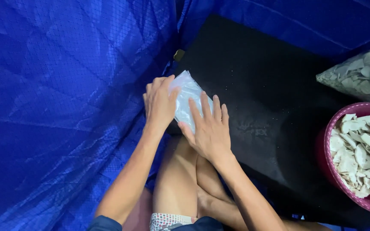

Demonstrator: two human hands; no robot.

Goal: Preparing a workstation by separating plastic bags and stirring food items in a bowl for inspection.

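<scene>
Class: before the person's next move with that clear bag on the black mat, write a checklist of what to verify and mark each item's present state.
1. Both hands on the clear plastic bag: ok; left hand and right hand rest on it.
2. Bag lies on the black mat: ok, at its near-left corner.
3. Bag sealed: cannot tell.
4. Bag contents: cannot tell.
5. Pink basket of white chips within view: ok, at the right.
6. Second filled bag apart from the hands: ok.

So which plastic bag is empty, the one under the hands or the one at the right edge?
The flat clear bag under both hands, the left hand and the right hand; the bag at the right edge bulges with white chips.
</scene>
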